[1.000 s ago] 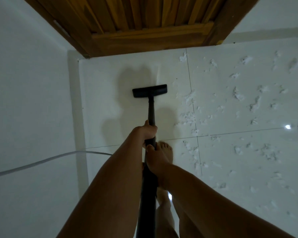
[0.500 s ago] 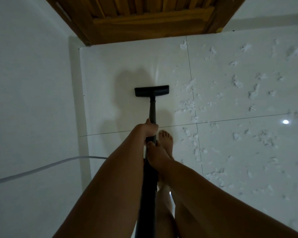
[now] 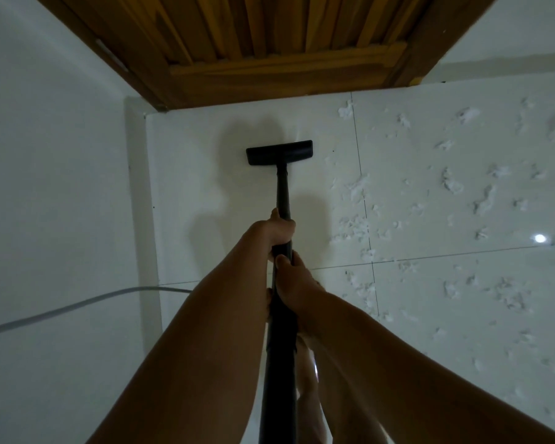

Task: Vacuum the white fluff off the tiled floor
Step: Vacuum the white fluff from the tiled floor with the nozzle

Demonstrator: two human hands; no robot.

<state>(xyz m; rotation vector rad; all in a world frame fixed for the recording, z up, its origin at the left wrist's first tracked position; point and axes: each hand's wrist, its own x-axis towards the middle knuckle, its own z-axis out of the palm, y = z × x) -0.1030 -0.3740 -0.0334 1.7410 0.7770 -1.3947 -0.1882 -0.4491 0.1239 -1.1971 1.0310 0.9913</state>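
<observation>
Head camera: a person is gripping a smooth black vacuum tube (image 3: 282,193) with both hands, the left hand (image 3: 279,232) nearer the nozzle and the right hand (image 3: 293,283) just behind, the fingers of each curling round it. The flat rectangular nozzle (image 3: 279,152) is resting on the glossy tiled floor (image 3: 205,187). Ragged white fluff (image 3: 353,225) is lying scattered to its right, below a slatted wooden door (image 3: 269,43).

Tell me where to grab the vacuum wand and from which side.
Grip the wand mid-shaft, wrapping from either side: left hand ahead from the left, right hand behind from the right. It is a slim round tube slanting down to the nozzle.
</observation>
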